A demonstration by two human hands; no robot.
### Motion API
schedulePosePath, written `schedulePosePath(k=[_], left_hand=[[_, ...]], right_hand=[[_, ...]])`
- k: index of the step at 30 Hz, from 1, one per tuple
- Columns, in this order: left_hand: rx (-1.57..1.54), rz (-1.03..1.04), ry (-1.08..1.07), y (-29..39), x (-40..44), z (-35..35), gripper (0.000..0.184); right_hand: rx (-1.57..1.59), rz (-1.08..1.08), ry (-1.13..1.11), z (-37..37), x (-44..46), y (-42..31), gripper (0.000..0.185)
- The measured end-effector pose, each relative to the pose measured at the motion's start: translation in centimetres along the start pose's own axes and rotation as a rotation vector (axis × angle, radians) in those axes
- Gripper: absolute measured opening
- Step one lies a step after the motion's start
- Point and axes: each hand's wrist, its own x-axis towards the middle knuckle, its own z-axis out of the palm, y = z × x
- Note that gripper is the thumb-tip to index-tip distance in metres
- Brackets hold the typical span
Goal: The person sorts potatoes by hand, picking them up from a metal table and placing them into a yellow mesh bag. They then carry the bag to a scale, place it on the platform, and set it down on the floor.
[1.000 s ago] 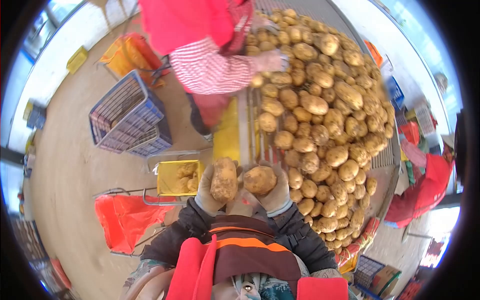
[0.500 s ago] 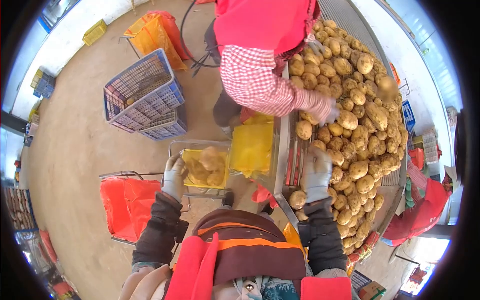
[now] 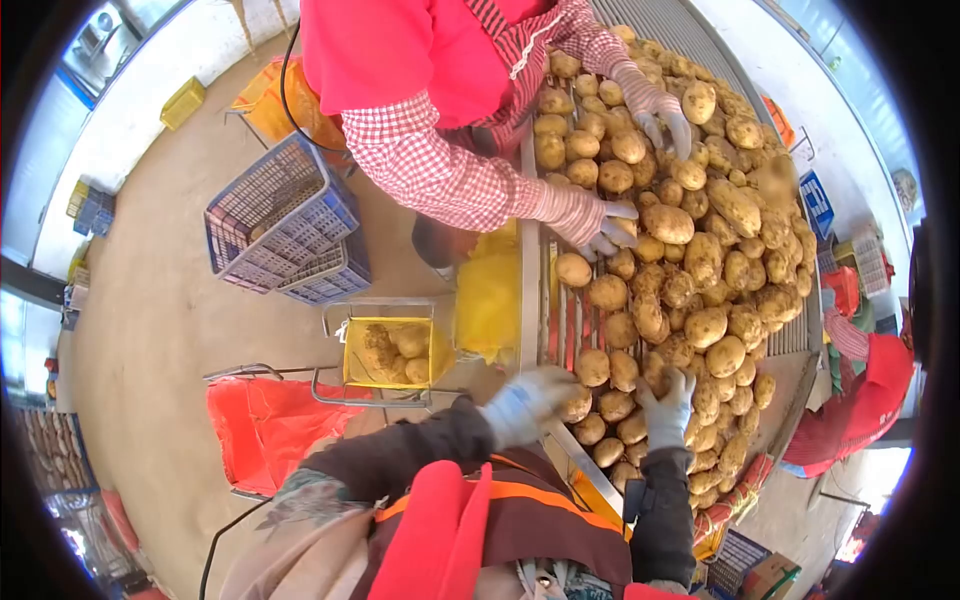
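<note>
A large heap of potatoes (image 3: 705, 325) covers the slatted sorting table (image 3: 530, 290). My right hand (image 3: 667, 412), in a pale glove, is over the near part of the heap, with its thumb and fingers around a potato (image 3: 655, 372). My left hand (image 3: 528, 405), also gloved, is blurred at the table's left edge beside another potato (image 3: 577, 404); its grip is unclear. Left of the table, a yellow mesh bag (image 3: 437, 352) hangs open in a metal frame (image 3: 425, 398), with several potatoes inside.
A co-worker in a checked sleeve (image 3: 440, 160) reaches over the heap with both gloved hands. Stacked blue crates (image 3: 285, 215) stand on the floor at left. A red bag (image 3: 265, 425) hangs on a frame near me. Another person in red (image 3: 860, 405) is beyond the table.
My left hand has moved right from the yellow bag's frame to the table edge. My right hand has shifted nearer me. The co-worker has moved left, and both their hands now show.
</note>
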Motion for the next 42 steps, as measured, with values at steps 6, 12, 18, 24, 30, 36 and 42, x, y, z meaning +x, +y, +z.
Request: schedulePosePath(k=[6, 12, 18, 24, 30, 36, 42], left_hand=[[0.338, -0.062, -0.079, 2.3, 7.3, 6.6, 0.065], [0.039, -0.138, -0.02, 1.8, 8.7, 7.3, 0.058], [-1.483, -0.503, 0.257, 5.3, 5.6, 5.6, 0.07], [-1.999, -0.645, 0.269, 3.1, 0.4, 2.4, 0.046], [-2.097, -0.674, 0.444, 1.2, -6.7, -2.5, 0.047], [-2.132, -0.557, 0.67, -1.5, -11.8, -5.3, 0.052], [-1.896, -0.69, 0.7, -6.1, -17.9, -11.4, 0.049]], right_hand=[[0.236, 0.181, -0.072, -0.7, 0.0, 3.8, 0.06], [0.225, 0.077, -0.07, -1.2, 1.6, 1.9, 0.052], [0.885, 0.131, -0.532, -3.2, 2.0, -0.1, 0.042], [-0.235, -0.218, -0.215, 2.2, 10.1, -5.1, 0.059], [0.949, 0.269, -0.188, 4.1, 7.7, -6.4, 0.037], [0.554, -0.333, -0.781, 8.6, -2.7, -20.8, 0.061], [0.555, -0.426, -0.881, 10.6, -3.0, -23.1, 0.051]])
